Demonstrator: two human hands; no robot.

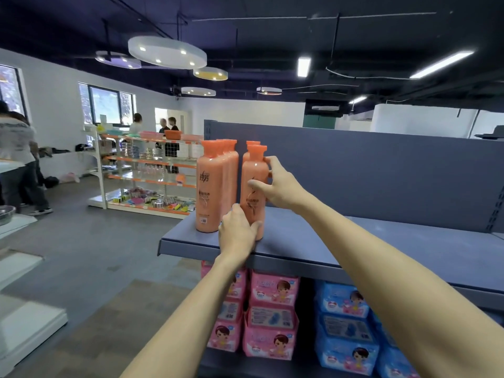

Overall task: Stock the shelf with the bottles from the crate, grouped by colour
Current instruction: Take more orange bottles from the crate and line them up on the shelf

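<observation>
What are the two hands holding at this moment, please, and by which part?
Both hold one orange bottle standing on the shelf: the right hand grips its upper body, the left hand its base.

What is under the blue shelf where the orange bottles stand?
Under the blue shelf lie stacked pink packs on the left and blue packs on the right. The two forearms cover part of each stack, so what lies farther left and right is hidden.
</observation>
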